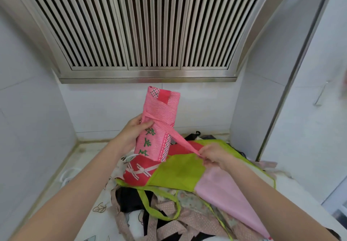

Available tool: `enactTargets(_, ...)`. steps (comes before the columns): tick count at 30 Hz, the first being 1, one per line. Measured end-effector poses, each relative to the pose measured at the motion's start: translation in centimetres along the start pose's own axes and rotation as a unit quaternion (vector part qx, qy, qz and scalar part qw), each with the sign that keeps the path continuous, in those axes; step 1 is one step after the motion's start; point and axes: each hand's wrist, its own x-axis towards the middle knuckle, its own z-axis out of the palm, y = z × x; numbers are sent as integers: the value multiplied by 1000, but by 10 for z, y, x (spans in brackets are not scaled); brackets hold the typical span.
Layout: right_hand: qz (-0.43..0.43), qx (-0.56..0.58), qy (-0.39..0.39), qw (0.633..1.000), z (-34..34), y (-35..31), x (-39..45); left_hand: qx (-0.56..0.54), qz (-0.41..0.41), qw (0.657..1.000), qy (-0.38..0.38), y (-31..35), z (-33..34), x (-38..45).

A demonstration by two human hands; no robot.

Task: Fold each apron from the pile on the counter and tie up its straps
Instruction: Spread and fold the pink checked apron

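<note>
Here, left hand grips the folded apron, right hand pinches its strap above the pile.

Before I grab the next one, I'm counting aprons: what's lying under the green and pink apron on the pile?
Under the green and pink apron: a dotted brown strap, black cloth and floral fabric poke out. How many aprons lie beneath is hidden.

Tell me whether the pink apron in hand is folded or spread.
Folded: the pink apron is a narrow upright bundle, its strap wrapped around it and pulled taut.
</note>
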Motion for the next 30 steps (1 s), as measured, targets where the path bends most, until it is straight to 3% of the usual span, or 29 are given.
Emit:
enactTargets(2,-16,-286,43,957,1,-3,5,31,-21,997,-66,9,-1,-2)
enactTargets(3,-17,-339,102,935,-1,-4,6,60,-42,990,-119,12,0,-5)
enactTargets(4,-20,-320,161,933,-3,-7,4,87,-63,979,-173,16,1,-8)
enactTargets(6,-28,-166,250,954,-12,-13,8,112,-86,955,-261,20,4,-14)
enactTargets(8,-41,149,247,957,-20,-23,11,99,-93,945,-298,18,8,-17)
enactTargets(10,-84,466,147,869,-20,-37,3,45,-87,954,-285,12,7,-15)
enactTargets(12,-154,577,25,802,-21,-49,-3,-35,-76,972,-219,4,4,-8)
enactTargets(13,-179,577,-21,796,-23,-53,-6,-71,-68,979,-179,1,3,-5)
enactTargets(15,-199,514,-79,830,-29,-63,-15,-113,-56,986,-109,0,-1,0)
enactTargets(17,-219,364,-106,899,-37,-72,-25,-102,-64,990,-67,2,-3,0)
enactTargets(20,-236,94,-143,957,-46,-83,-40,-16,-94,992,-83,3,-3,-2)
enactTargets(22,-252,-16,-145,957,-46,-90,-46,58,-120,982,-132,5,3,-3)
enactTargets(28,-294,-182,-102,933,-37,-107,-55,273,-159,913,-259,22,25,-1)
enactTargets(30,-305,-177,-95,931,-33,-108,-60,345,-164,882,-276,27,31,0)
